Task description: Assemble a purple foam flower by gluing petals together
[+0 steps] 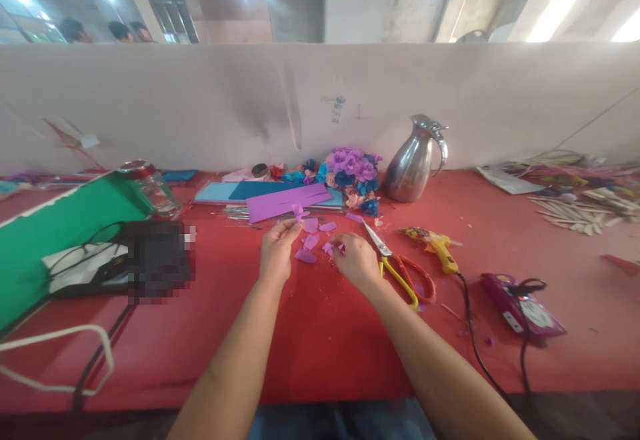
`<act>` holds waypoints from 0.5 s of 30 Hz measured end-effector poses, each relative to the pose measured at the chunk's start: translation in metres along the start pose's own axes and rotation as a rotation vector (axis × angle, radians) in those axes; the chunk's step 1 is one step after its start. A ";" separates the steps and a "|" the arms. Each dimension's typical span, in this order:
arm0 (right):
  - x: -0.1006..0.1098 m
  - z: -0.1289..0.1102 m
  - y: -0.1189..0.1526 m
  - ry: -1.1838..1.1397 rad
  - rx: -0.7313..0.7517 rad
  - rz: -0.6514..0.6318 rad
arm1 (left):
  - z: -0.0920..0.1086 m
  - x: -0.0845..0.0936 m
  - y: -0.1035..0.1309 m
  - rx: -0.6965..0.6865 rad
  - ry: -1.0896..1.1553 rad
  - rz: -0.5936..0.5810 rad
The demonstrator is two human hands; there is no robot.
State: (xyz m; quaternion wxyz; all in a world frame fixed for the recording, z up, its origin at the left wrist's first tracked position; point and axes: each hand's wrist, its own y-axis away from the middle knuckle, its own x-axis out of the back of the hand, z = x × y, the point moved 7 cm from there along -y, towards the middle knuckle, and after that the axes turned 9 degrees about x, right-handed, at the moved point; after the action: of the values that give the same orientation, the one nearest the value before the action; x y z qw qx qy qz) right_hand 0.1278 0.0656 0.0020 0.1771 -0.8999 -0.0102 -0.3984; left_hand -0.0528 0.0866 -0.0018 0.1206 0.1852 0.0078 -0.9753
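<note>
My left hand (279, 247) pinches a small purple paper piece (299, 212) between thumb and fingertips. To its right, my right hand (356, 258) has its fingers closed at a purple petal (329, 249) low over the table. Several loose purple petals (311, 242) lie between the two hands. Behind them a purple paper strip (285, 201) rests across blue sheets and thin wires. Scissors (383, 247) with one yellow and one red handle lie just right of my right hand, blades pointing away from me.
Paper flowers (353, 167) sit by the wall beside a metal jug (413, 160). A yellow glue gun (443, 253) and a purple box (523, 307) with cables lie right. At left are a black bag (155, 253), a jar (153, 190) and a green board (75, 240).
</note>
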 end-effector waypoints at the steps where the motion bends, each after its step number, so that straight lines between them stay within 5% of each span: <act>1: -0.002 -0.001 0.000 0.109 -0.002 -0.057 | 0.002 0.002 -0.001 -0.012 0.016 0.013; 8: -0.009 0.005 -0.001 0.429 -0.013 -0.206 | 0.006 0.000 -0.002 -0.013 0.098 -0.021; 15: 0.000 0.003 -0.002 0.307 0.017 -0.038 | 0.010 0.006 -0.003 -0.105 -0.097 0.033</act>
State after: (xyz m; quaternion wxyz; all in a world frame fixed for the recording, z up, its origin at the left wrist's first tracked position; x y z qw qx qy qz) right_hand 0.1297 0.0689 0.0009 0.1765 -0.8264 -0.0033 -0.5347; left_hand -0.0622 0.0880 0.0049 0.1466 0.1312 0.0501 -0.9792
